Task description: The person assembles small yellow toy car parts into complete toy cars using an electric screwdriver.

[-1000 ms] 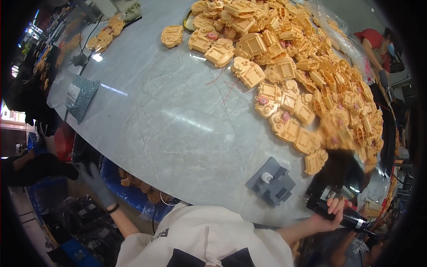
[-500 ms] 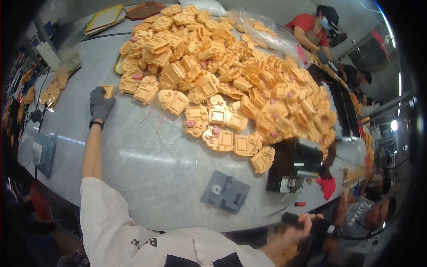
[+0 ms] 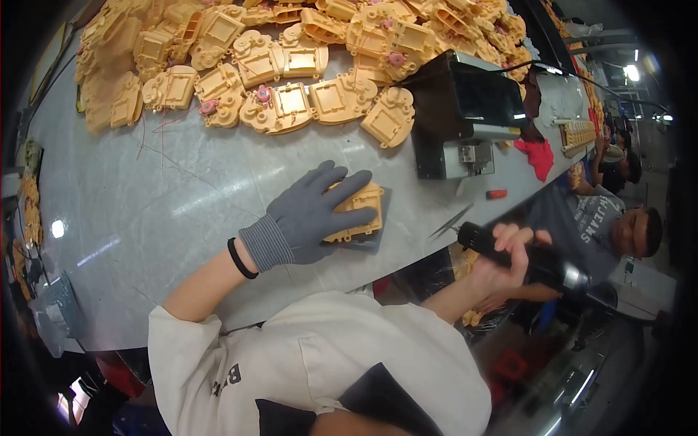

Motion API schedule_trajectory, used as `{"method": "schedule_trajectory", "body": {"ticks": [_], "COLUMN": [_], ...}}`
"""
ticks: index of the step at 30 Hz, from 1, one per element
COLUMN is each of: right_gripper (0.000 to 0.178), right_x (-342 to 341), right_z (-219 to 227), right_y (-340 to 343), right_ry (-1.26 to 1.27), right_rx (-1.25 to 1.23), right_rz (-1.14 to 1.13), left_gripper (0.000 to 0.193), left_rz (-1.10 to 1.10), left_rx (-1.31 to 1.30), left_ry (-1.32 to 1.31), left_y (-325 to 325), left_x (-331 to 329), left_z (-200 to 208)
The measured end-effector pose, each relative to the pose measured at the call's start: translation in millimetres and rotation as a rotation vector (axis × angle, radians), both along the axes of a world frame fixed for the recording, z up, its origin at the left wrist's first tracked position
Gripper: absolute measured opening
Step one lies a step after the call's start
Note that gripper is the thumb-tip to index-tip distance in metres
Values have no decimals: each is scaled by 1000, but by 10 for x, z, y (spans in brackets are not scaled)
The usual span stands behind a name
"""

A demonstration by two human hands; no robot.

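Head view looks down at a grey table (image 3: 182, 211). The left hand (image 3: 309, 214), in a grey glove, lies flat with fingers spread on a yellow plastic part (image 3: 360, 214). That part sits on a dark grey block (image 3: 374, 240) near the table edge. The right hand (image 3: 502, 254) wraps around a black tool (image 3: 523, 258). More yellow parts (image 3: 276, 80) are piled farther back.

The gloved left hand (image 3: 309, 214) hides most of the yellow part (image 3: 360, 211).
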State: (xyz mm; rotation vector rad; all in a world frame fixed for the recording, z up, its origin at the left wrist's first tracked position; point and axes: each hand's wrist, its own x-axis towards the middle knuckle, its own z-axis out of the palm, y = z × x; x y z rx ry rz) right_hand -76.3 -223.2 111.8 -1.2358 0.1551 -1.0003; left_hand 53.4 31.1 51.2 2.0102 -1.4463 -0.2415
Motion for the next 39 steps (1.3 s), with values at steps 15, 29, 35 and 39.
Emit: {"method": "schedule_trajectory", "body": {"ticks": [15,29,35,39], "right_gripper": [39,36,38,39], "right_x": [381,371,411,300], "right_z": [109,-82,-85,-130], "right_y": [-366,-240,-323,-440], "right_ry": [-57,45,36,-49], "right_rx": [-18,-127,-100,-18], "right_rz": [-129,-74,-162,-173], "left_gripper": [73,87,79,79], "left_rz": [-27,553,573,596], "left_rx": [163,-99,-169,-238], "left_ry": [-95,51,48,122], "left_y": [46,274,179,167], "left_x": [-181,-590,-562,-584], "left_z": [213,-268,-397,-445]}}
